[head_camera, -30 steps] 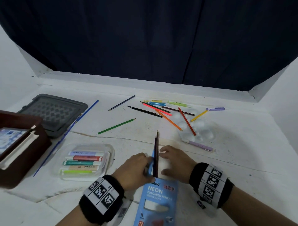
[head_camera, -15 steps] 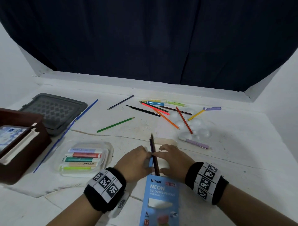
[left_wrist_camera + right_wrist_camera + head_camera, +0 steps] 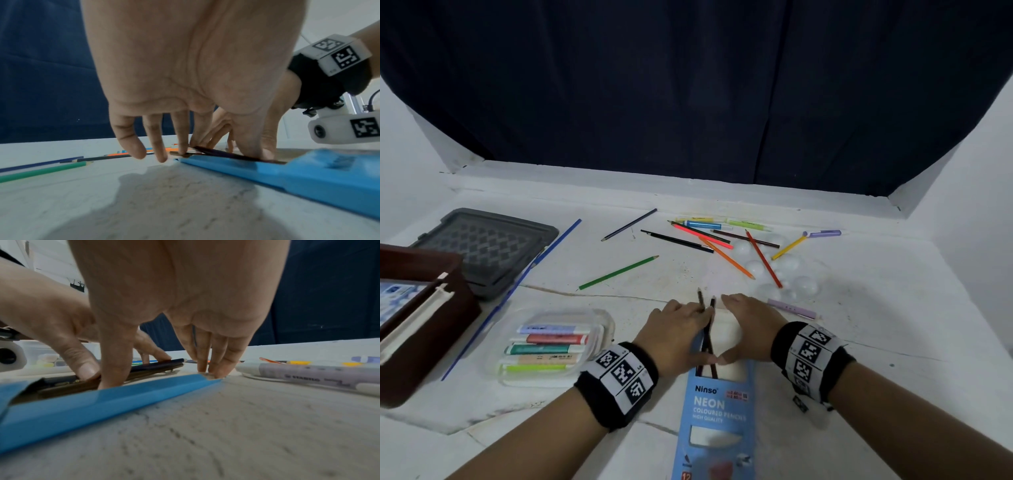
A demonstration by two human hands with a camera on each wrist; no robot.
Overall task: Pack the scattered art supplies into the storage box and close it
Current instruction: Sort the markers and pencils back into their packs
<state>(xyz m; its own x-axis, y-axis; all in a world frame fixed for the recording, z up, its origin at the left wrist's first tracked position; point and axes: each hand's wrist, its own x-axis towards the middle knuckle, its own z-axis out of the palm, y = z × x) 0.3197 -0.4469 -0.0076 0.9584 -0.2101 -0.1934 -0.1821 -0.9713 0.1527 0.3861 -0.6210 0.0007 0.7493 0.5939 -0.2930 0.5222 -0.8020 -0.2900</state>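
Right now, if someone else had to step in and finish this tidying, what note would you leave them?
Left hand: fingers holding two dark pencils half inside the blue cardboard pencil box.
Right hand: open, fingers steadying the box's open flap.
Done: highlighters sit in the clear plastic case.
Left: the scattered coloured pencils, then everything into the brown storage box and fit the grey lid.

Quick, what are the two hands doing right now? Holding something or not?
Left hand: fingers and thumb press on the two dark pencils going into the blue pencil box.
Right hand: holds nothing; straight fingers press the box's open flap down.
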